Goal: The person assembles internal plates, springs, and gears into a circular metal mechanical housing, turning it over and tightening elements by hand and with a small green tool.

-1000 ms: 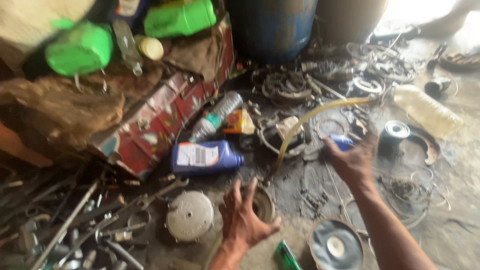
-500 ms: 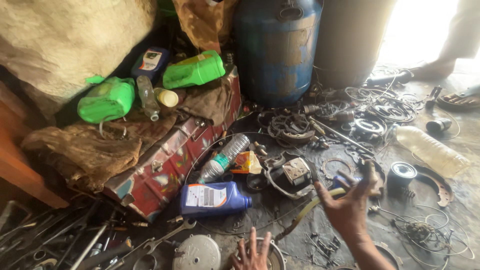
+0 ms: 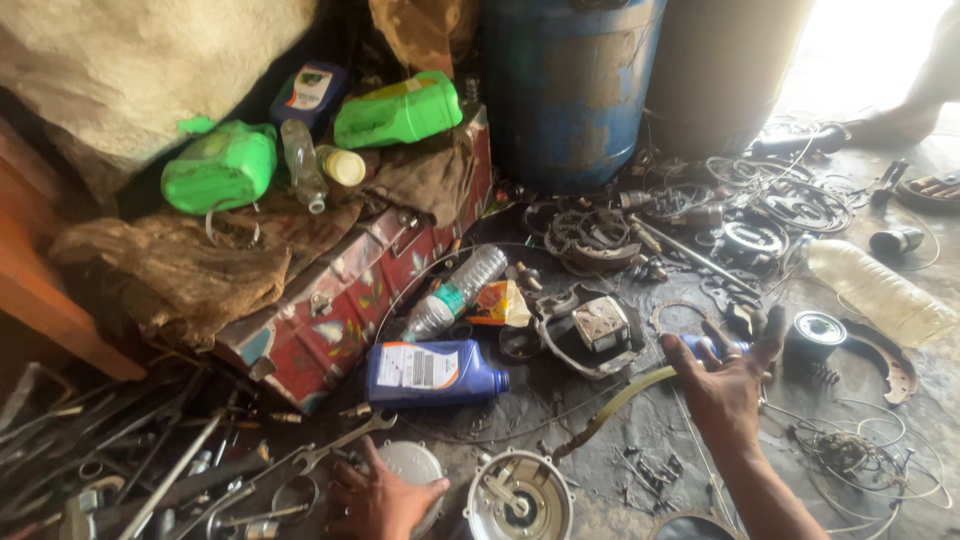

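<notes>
My left hand [image 3: 380,497] lies flat at the bottom edge, fingers apart, its fingertips on a round grey metal cover [image 3: 412,463]. A round metal housing [image 3: 520,495] sits just right of it. My right hand [image 3: 725,385] reaches out at mid right with fingers spread above the greasy floor. A small blue thing [image 3: 703,346] shows between its thumb and fingers. A yellowish hose [image 3: 615,405] runs along the floor up to its palm; whether the hand grips it is hidden. A blue oil bottle [image 3: 435,372] lies between my hands.
A red metal toolbox [image 3: 350,290] carries rags and two green jugs [image 3: 220,165]. A blue drum [image 3: 570,85] stands behind. Wrenches [image 3: 150,470] are piled at the left. A clear bottle [image 3: 880,295], wire coils [image 3: 840,450] and brake parts [image 3: 590,235] litter the right. Another person's foot [image 3: 895,125] is at top right.
My view has tilted up and pulled back. My left hand slid down and left onto the grey cover. The hose, raised in an arc a second ago, now lies on the floor.
</notes>
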